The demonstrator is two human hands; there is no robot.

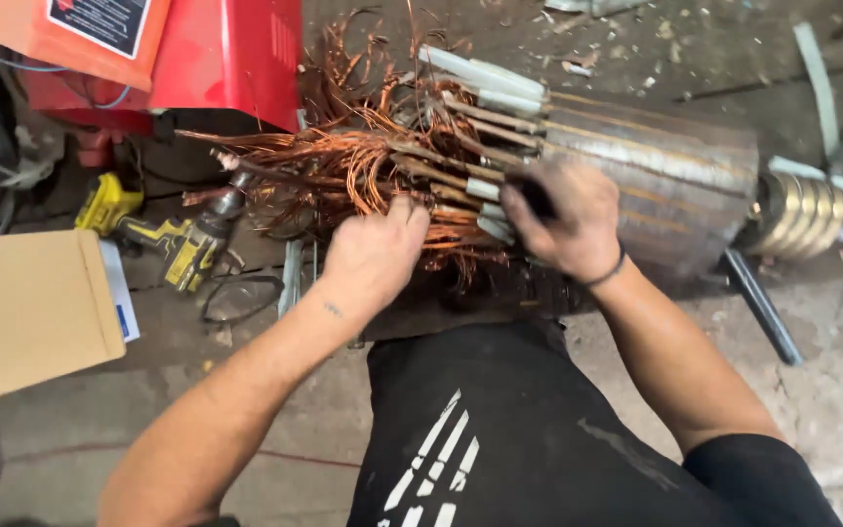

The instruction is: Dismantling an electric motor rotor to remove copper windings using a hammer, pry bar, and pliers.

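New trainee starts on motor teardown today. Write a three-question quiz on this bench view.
1. True or false: the left hand grips the yellow drill.
2. What do both hands work at? A) copper windings B) cardboard box C) red case
3. Fill in: the right hand wears a black ____ at the wrist.

Key: 1 false; 2 A; 3 band

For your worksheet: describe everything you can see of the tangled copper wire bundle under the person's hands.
The tangled bundle of bare copper wire is shiny orange-brown, with loops and frayed strands splaying leftward. It sticks out of the end of a grey ribbed metal cylinder lying on its side, among pale sleeved rods. The left hand presses into its lower strands; the grimy right hand grips beside it.
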